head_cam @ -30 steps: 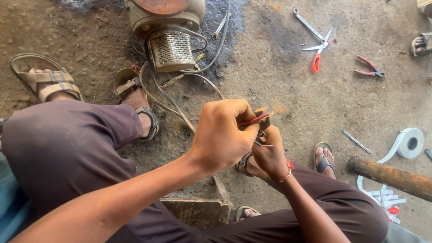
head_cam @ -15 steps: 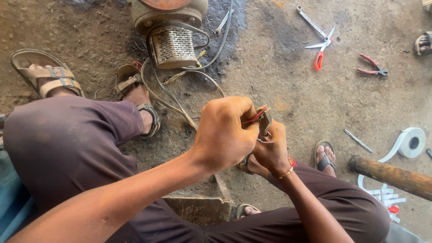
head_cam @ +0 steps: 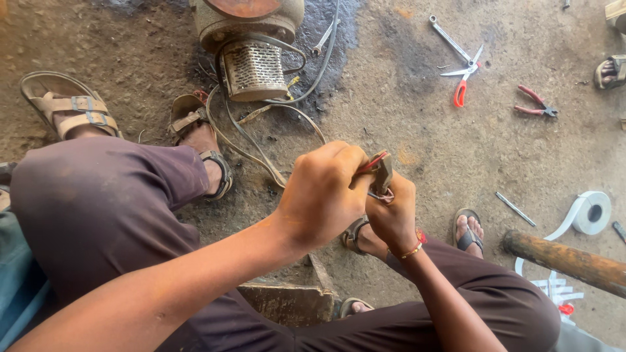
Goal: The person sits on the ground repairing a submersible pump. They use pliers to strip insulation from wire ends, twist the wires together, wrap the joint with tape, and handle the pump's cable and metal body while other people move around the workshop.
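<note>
Covering the whole view is a rough, oil-stained concrete floor (head_cam: pixel 417 130), dark and greasy near the top centre. From the left: a brown sandal (head_cam: pixel 68 107) on a foot, then an old electric motor (head_cam: pixel 251 45) with a perforated grille, its grey cables (head_cam: pixel 261 153) looping toward the middle. There the left hand (head_cam: pixel 326 195) is closed in a fist around a red-handled tool (head_cam: pixel 370 163), pressed against the right hand (head_cam: pixel 394 218), which is curled around a small metal piece (head_cam: pixel 383 175) where the wires end; how it is gripped underneath cannot be told. Farther right lie a spanner (head_cam: pixel 448 38), red-handled scissors (head_cam: pixel 462 81), red pliers (head_cam: pixel 535 104), a white tape roll (head_cam: pixel 592 212) and a wooden handle (head_cam: pixel 564 261). Compared with a second ago, both hands remain locked together in nearly the same spot, the view having drifted slightly downward.
</note>
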